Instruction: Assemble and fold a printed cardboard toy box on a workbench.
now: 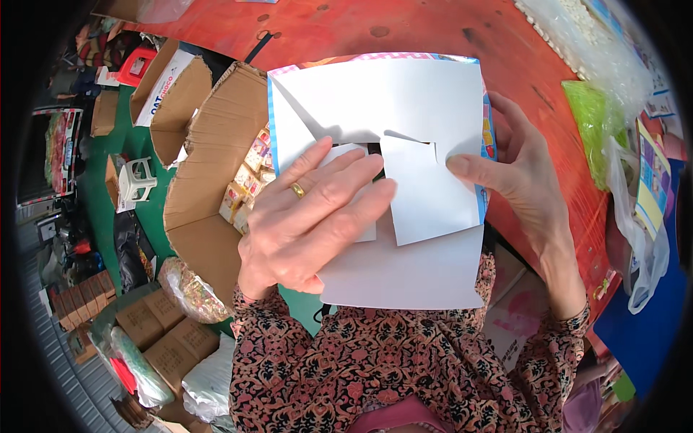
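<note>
A thin cardboard box (426, 267) with white inner faces and a blue, pink-checked printed outside is in front of me, its flaps toward me. My left hand (310, 209), with a gold ring, reaches over the box's left side. Its fingers press down on a small white flap, partly hidden beneath them. My right hand (516, 169) grips the right side, with the thumb on another white flap (426, 191) and the fingers behind the printed wall. A dark gap shows between the two small flaps. The larger flaps stand out at the far and near sides.
To my left, an open brown carton (206, 159) holds several small printed packs (249, 177). A worn red table (433, 29) extends beyond and to the right, bearing clear plastic bags (599, 65) and a green packet (586, 133). A white stool (136, 180) stands on the green floor.
</note>
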Demonstrator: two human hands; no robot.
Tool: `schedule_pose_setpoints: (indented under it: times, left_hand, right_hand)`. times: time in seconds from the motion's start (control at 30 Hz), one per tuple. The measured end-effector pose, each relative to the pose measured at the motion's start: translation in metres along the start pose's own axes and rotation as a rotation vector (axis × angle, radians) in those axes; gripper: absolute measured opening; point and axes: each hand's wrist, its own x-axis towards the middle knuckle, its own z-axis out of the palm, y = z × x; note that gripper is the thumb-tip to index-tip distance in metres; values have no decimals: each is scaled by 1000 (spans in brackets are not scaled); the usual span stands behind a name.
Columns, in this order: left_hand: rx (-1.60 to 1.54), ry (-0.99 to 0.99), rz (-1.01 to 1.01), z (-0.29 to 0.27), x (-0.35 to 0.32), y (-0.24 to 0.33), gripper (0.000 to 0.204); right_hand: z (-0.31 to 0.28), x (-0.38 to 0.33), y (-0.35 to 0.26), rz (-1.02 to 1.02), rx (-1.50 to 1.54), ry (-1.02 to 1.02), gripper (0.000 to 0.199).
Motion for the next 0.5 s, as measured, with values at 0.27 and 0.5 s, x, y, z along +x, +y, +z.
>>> schedule_pose_setpoints:
  times: [0.27, 0.5]
  left_hand:
    - [26, -118, 75, 1, 7, -9, 53]
    - [9, -159, 143, 3, 4, -18, 64]
  right_hand:
    - [-5, 2, -2, 8, -31, -24, 79]
    - [-4, 3, 3, -19, 26, -10, 80]
